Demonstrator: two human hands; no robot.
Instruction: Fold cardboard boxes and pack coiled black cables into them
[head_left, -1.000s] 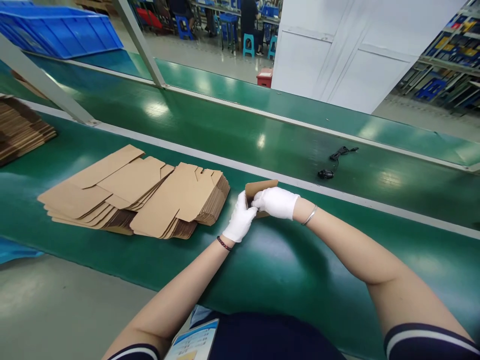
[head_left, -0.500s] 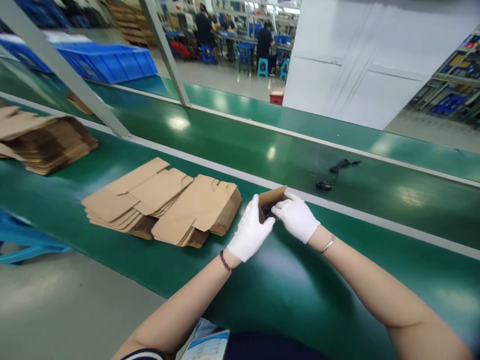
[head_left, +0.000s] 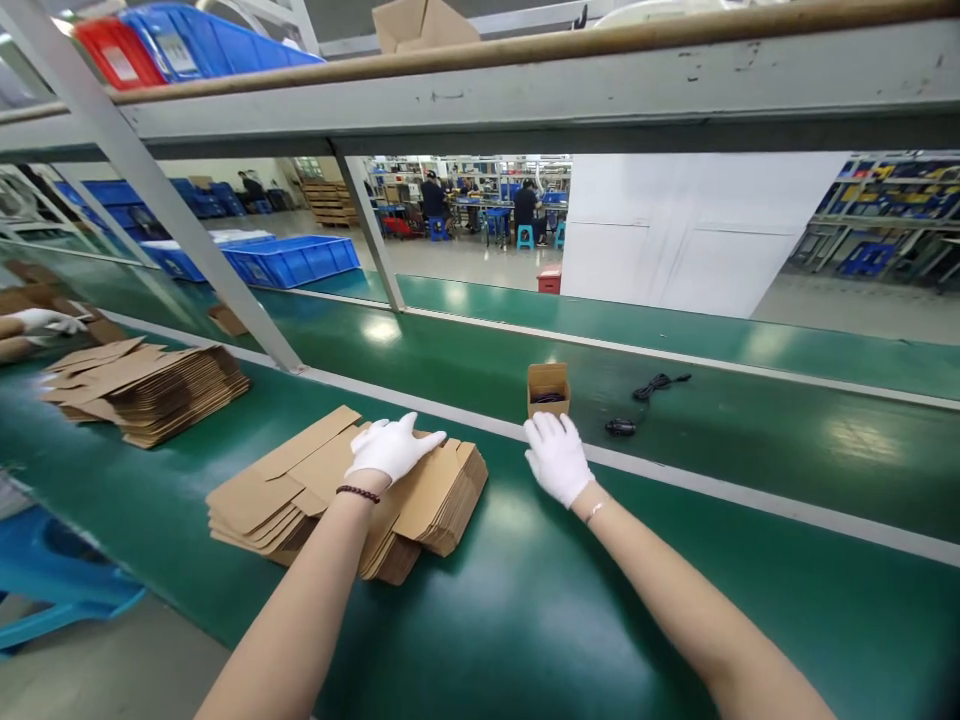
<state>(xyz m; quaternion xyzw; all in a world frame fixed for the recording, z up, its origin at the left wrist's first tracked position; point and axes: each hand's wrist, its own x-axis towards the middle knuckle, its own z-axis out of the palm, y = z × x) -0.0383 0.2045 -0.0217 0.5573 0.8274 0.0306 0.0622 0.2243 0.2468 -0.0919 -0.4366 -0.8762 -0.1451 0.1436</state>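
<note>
My left hand (head_left: 392,448), in a white glove, rests fingers spread on top of a stack of flat brown cardboard box blanks (head_left: 442,498) on the green bench. My right hand (head_left: 556,456), also gloved, hovers open and empty just short of a small open cardboard box (head_left: 547,389) that stands on the green conveyor belt (head_left: 712,430) with something dark inside. A black cable with a small plug (head_left: 637,404) lies on the belt to the right of the box.
A second stack of box blanks (head_left: 150,388) lies further left, with another person's gloved hand (head_left: 41,321) beside it. Grey frame posts (head_left: 180,225) rise from the bench. Blue bins (head_left: 289,258) sit beyond the belt. Other people work far behind.
Both hands held the small box a second ago. The box now stands on the belt, my right hand has let go, and my left hand has moved left onto the blank stack. My view has tilted up.
</note>
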